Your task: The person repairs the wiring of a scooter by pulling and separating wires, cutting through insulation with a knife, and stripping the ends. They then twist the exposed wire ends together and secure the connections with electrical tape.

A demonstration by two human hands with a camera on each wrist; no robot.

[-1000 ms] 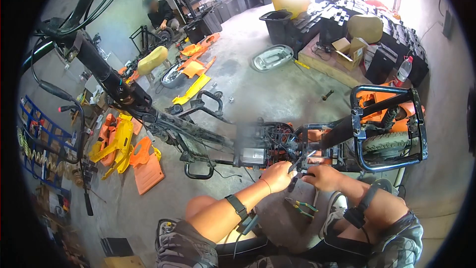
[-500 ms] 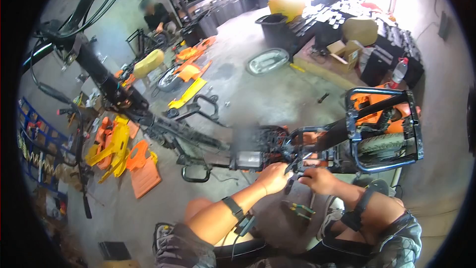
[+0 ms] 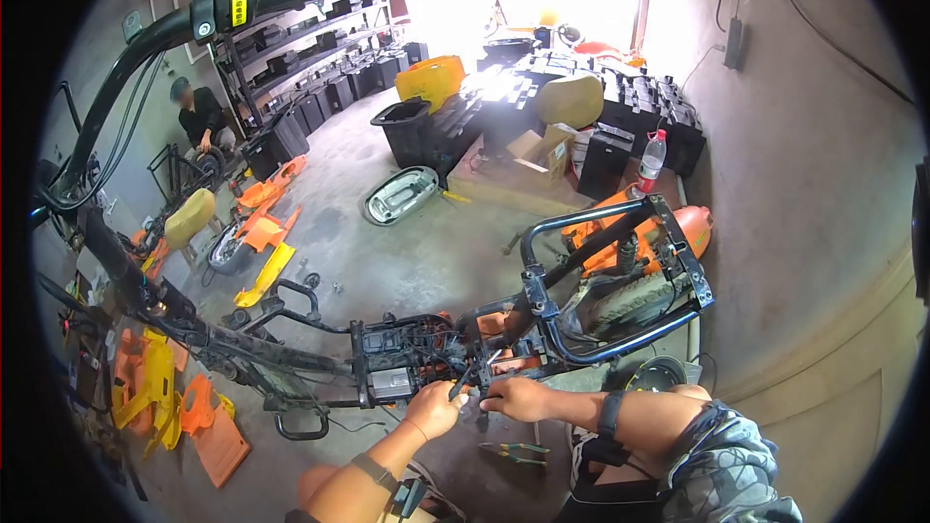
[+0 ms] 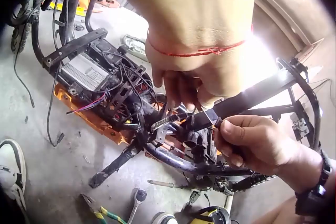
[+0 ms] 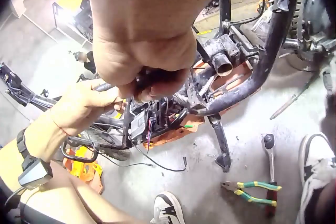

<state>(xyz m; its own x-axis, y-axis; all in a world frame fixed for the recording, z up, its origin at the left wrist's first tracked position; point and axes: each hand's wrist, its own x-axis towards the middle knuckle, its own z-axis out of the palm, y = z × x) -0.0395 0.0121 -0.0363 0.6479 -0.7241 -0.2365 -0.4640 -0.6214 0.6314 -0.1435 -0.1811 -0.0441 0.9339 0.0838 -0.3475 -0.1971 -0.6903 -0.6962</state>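
Note:
Both hands meet over the middle of a stripped scooter frame (image 3: 567, 223). My left hand (image 3: 433, 410) pinches a black cable (image 3: 462, 380) that rises from its fingers in the head view. The right hand (image 3: 518, 399) is close beside it and grips a small black piece (image 4: 211, 116) between thumb and curled fingers; I cannot tell its exact kind. In the right wrist view, the right hand's wrist covers much of its own grip. Below the hands lie loose wires and a silver controller box (image 4: 84, 73) mounted in the frame.
Green-and-yellow pliers (image 5: 254, 187) and a ratchet wrench (image 5: 269, 161) lie on the floor by my shoes. Orange and yellow body panels (image 3: 150, 392) are spread at the left. Another person (image 3: 199, 121) crouches at the back left. Black batteries (image 3: 654, 87) line the back.
The head view has swung right and upward, so the scene sits further left and lower. Both hands stay together at the same part of the frame, keeping their grips.

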